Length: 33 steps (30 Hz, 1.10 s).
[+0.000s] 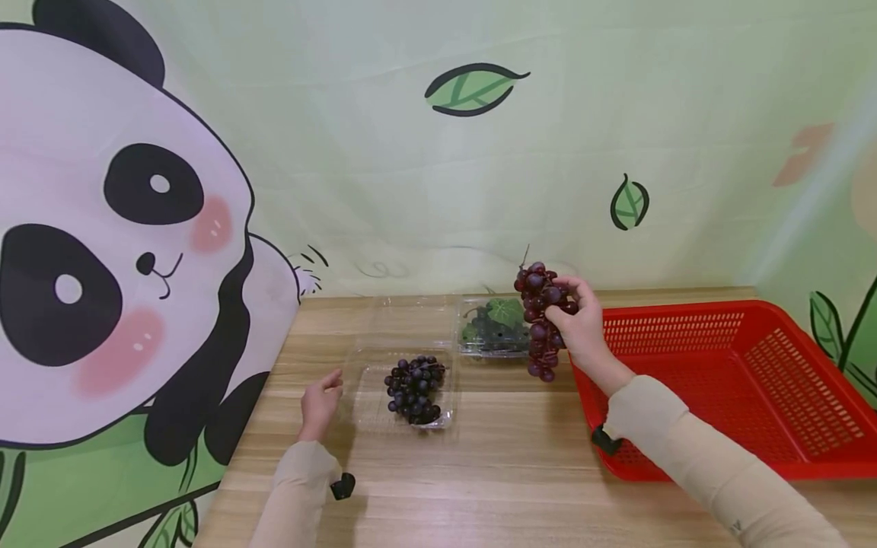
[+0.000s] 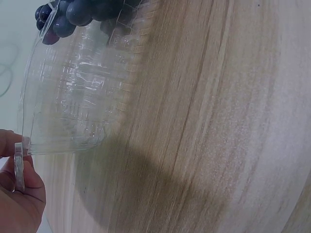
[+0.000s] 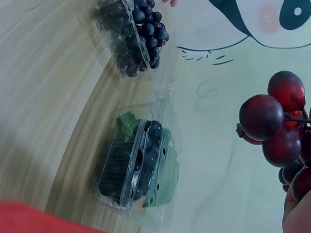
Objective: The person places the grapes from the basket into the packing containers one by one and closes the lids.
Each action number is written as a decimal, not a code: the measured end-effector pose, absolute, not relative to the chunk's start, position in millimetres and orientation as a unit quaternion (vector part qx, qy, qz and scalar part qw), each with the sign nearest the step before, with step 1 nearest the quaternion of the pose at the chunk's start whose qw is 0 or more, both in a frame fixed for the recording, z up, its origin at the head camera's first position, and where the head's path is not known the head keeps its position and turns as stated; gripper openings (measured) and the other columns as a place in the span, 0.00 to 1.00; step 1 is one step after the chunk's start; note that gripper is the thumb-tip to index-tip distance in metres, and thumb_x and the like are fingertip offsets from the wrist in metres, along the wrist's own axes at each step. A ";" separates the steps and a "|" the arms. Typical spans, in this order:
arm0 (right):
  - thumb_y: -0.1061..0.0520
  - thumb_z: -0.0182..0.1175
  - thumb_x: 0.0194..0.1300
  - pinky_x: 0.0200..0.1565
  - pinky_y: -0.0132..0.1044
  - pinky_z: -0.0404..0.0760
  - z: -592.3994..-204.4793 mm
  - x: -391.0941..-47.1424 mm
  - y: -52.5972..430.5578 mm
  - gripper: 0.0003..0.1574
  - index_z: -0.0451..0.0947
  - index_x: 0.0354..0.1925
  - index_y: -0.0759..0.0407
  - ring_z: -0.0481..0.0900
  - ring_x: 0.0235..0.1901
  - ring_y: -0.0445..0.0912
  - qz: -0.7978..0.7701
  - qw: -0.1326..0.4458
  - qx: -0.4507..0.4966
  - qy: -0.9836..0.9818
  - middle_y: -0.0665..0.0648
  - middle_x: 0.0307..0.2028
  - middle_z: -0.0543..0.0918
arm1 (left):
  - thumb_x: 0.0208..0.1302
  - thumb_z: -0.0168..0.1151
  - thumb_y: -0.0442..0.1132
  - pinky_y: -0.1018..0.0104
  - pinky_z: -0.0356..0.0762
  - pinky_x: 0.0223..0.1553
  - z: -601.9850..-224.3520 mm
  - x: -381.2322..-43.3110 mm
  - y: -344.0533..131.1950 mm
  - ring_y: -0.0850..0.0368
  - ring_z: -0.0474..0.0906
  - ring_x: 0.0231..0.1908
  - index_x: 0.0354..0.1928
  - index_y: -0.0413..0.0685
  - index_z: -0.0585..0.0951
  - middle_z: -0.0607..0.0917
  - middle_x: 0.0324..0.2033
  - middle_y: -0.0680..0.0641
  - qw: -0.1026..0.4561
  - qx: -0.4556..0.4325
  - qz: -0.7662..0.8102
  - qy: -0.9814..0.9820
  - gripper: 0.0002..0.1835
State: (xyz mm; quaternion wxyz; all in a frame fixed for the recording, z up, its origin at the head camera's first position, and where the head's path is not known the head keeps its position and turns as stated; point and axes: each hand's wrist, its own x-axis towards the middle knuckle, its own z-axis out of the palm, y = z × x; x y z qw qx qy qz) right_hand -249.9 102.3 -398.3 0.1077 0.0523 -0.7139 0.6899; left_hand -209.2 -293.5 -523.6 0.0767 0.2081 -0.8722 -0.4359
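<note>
A bunch of reddish-purple grapes (image 1: 537, 327) hangs from my right hand (image 1: 582, 329), whose thumb and fingers grip it from the right side. In the right wrist view, the nearest grapes (image 3: 262, 116) look large and shiny, and only a little of that hand shows at the edge. With thumb and fingers, my left hand (image 1: 320, 407) pinches the edge of an open clear plastic box (image 2: 73, 111) at its left. Inside that box lies a bunch of dark purple grapes (image 1: 415, 390). Its transparent lid (image 1: 411, 313) is folded back behind it.
Behind the open box stands a closed clear box (image 1: 473, 350) of dark grapes with green leaves. A large red plastic basket (image 1: 740, 396) takes up the table's right side. At the table's back edge hangs a pale green cloth (image 1: 384, 190) printed with a panda and leaves.
</note>
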 end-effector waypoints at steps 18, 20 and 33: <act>0.70 0.51 0.51 0.40 0.29 0.71 -411.6 -251.0 65.7 0.26 0.64 0.51 0.63 0.66 0.41 0.45 0.679 0.069 0.082 -0.726 0.59 0.46 0.69 | 0.58 0.51 0.31 0.73 0.64 0.32 -522.9 -208.2 -294.3 0.48 0.72 0.46 0.52 0.40 0.74 0.80 0.44 0.37 0.072 0.207 -0.442 -0.870 0.19; 0.70 0.51 0.50 0.40 0.31 0.70 -414.3 -250.3 60.9 0.26 0.65 0.51 0.63 0.66 0.41 0.45 0.680 0.068 0.085 -0.726 0.59 0.46 0.69 | 0.58 0.51 0.30 0.72 0.65 0.34 -523.3 -208.4 -294.2 0.48 0.72 0.46 0.52 0.40 0.74 0.80 0.44 0.37 0.074 0.202 -0.439 -0.872 0.19; 0.75 0.51 0.45 0.37 0.31 0.72 -427.5 -241.3 32.3 0.27 0.67 0.48 0.64 0.68 0.38 0.44 0.691 0.044 0.091 -0.716 0.60 0.42 0.71 | 0.58 0.50 0.30 0.58 0.67 0.47 -522.3 -208.6 -293.6 0.46 0.70 0.50 0.53 0.39 0.73 0.79 0.45 0.36 0.071 0.196 -0.443 -0.872 0.19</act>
